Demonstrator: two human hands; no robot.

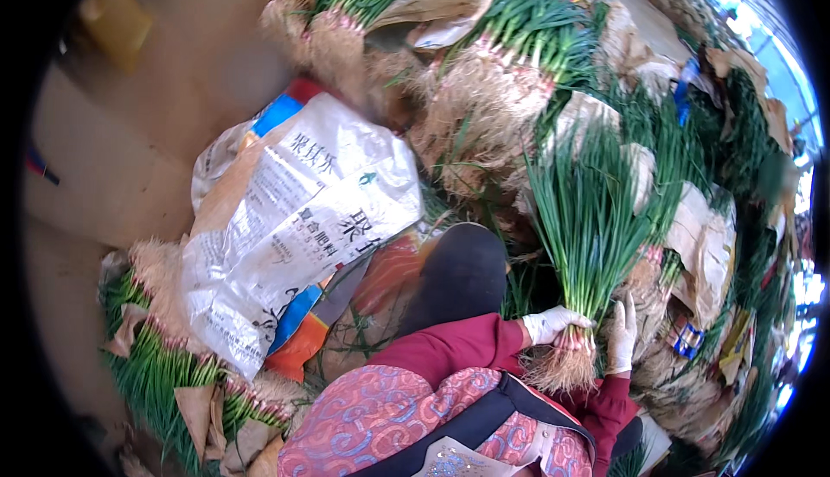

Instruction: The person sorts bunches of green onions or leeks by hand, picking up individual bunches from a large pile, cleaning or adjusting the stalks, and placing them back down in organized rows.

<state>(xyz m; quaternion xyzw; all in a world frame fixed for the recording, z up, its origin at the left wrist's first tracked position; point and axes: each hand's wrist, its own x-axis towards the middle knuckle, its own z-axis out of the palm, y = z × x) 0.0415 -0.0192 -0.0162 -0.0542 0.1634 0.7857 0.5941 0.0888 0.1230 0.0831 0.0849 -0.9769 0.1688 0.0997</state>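
Both my hands wear white gloves. My left hand [553, 326] is closed around the lower stems of a bunch of green onions [590, 226], just above the pinkish bulbs. The long green leaves fan upward and away from me, and the tangled pale roots [560, 368] hang toward my lap. My right hand [622, 337] is upright at the right side of the bunch, its fingers stretched out and nothing seen in them. Whether its palm touches the stems I cannot tell.
More green onions [536, 36] with thick roots lie stacked ahead and to the right, partly wrapped in brown paper [702, 239]. A large white printed sack [303, 205] covers the left side. Beyond its lower edge lies another onion pile [164, 369]. My dark-clad knee [458, 274] sits between.
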